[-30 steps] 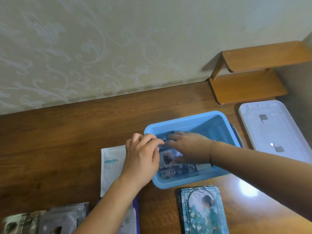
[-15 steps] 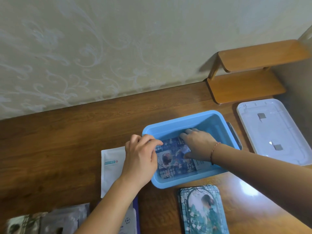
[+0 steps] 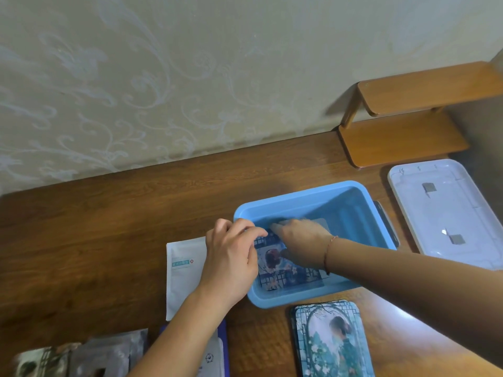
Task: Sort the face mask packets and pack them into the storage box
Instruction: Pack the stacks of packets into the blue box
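A light blue storage box [image 3: 299,191] stands open on the wooden table. Flat on its floor lies a dark blue illustrated mask packet [image 3: 288,276]. My left hand [image 3: 231,257] sits on the box's left rim, its fingers curled over the rim and down to the packet's left edge. Inside the box, my right hand [image 3: 302,240] rests on the packet, fingers stretched toward its far left corner. A white mask packet [image 3: 185,278] lies left of the box, and a stack of teal illustrated packets [image 3: 332,341] lies in front of it.
Grey packets [image 3: 109,355] and a darker illustrated one [image 3: 40,363] lie at the bottom left. A white-and-blue packet [image 3: 215,355] is partly under my left forearm. The box's pale lid [image 3: 446,213] lies at the right, behind it a small wooden shelf [image 3: 402,137].
My right hand slid right across the packet in the box, then back left toward its far corner. My left hand stayed on the rim.
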Motion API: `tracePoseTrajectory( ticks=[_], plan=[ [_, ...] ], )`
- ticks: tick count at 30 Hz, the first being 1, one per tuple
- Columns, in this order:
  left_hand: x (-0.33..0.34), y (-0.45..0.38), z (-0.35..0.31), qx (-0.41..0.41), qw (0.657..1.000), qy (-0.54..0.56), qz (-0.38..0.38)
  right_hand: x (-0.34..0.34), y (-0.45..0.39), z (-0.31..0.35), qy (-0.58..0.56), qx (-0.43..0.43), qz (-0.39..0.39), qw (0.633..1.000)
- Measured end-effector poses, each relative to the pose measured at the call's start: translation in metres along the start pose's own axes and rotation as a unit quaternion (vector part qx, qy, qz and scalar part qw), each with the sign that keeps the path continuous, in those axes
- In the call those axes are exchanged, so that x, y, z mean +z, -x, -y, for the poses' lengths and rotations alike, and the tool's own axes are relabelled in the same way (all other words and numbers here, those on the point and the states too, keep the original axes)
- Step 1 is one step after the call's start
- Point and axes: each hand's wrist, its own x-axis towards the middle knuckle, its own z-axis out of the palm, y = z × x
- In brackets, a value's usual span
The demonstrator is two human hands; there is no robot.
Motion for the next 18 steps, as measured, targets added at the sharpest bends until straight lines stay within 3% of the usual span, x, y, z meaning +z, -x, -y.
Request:
tracePoseTrajectory(
  ticks=[9,12,14,16,18],
  plan=[
    [-0.003,0.000,-0.006,-0.004,0.999,-0.053,0.006,0.015,-0.005,0.010,0.006,0.008,-0.037,0.999],
    [-0.013,-0.001,-0.013,0.043,0.991,-0.129,-0.012,0.002,0.002,-0.005,-0.013,-0.012,-0.008,1.000],
    [-0.020,-0.008,-0.025,0.099,0.990,-0.105,-0.008,-0.010,0.011,-0.026,-0.042,0.035,0.001,0.999],
    [-0.020,-0.019,-0.043,0.102,0.989,-0.054,0.088,-0.015,0.020,-0.046,-0.033,0.086,0.005,0.996],
    [-0.004,-0.035,-0.059,0.038,0.976,-0.072,0.202,-0.015,0.030,-0.057,-0.012,0.119,0.027,0.992]
  ],
)
